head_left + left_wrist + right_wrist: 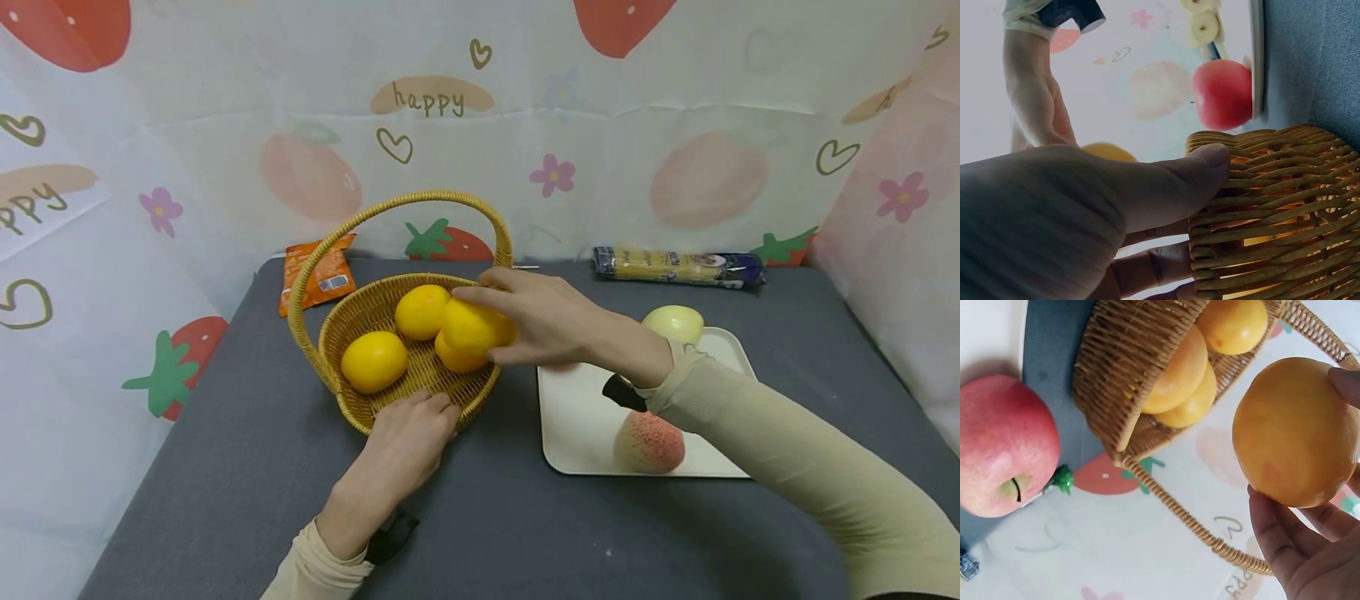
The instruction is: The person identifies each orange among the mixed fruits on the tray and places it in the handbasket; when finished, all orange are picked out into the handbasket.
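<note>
My right hand (551, 312) holds an orange (480, 327) over the right side of a wicker basket (352, 321). In the right wrist view, thumb and fingers pinch this orange (1297, 431) from opposite sides. Several more oranges lie inside the basket, one at the left (374, 362) and one farther back (422, 312). Another sits partly hidden beneath the held one. My left hand (412, 433) grips the basket's near rim; its thumb (1179, 178) lies over the wicker in the left wrist view, the other fingers behind it.
Right of the basket, a white tray (577, 425) bears a peach (651, 443), a pale green fruit (673, 323) and a red apple (1007, 444), mostly hidden in the head view. An orange packet (330, 279) and a noodle pack (667, 267) lie at the back. The basket handle (427, 197) arches upright.
</note>
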`<state>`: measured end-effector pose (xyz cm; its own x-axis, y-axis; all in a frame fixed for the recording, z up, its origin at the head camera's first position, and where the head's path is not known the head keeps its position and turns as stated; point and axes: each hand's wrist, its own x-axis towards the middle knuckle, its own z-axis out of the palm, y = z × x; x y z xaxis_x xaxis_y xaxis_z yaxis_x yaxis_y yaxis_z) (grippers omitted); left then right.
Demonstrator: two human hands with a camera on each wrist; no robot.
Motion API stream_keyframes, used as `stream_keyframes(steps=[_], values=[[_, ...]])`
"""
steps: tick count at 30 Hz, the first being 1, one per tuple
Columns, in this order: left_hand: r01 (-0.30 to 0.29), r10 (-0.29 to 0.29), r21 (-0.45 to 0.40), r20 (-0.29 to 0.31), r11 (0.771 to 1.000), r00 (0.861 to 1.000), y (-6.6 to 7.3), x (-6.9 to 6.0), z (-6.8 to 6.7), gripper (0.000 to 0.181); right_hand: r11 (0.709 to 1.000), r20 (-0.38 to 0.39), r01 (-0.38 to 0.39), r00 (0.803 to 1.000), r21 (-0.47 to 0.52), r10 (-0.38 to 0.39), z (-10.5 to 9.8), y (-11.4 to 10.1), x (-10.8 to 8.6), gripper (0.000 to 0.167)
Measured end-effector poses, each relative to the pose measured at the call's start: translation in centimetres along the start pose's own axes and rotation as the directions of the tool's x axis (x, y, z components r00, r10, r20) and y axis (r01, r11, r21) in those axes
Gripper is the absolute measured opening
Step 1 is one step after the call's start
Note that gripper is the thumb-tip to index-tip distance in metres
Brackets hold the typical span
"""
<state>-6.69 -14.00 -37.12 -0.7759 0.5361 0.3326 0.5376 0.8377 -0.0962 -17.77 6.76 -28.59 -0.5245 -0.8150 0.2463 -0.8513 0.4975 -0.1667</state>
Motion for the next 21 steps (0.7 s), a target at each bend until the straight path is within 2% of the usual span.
stream_keyframes(steps=[14, 21], values=[[0.0, 0.0, 0.002, 0.015, 1.0, 1.0, 0.0, 0.0, -0.1, 0.018, 0.999, 0.034, 0.033, 0.999, -0.041, -0.032, 1.7, -1.6, 2.3, 0.064], [0.003, -0.003, -0.001, 0.021, 1.0, 1.0, 0.0, 0.0, -0.1, 0.017, 0.995, 0.035, 0.078, 0.996, -0.066, -0.076, 2.7, -2.0, 3.0, 0.062]])
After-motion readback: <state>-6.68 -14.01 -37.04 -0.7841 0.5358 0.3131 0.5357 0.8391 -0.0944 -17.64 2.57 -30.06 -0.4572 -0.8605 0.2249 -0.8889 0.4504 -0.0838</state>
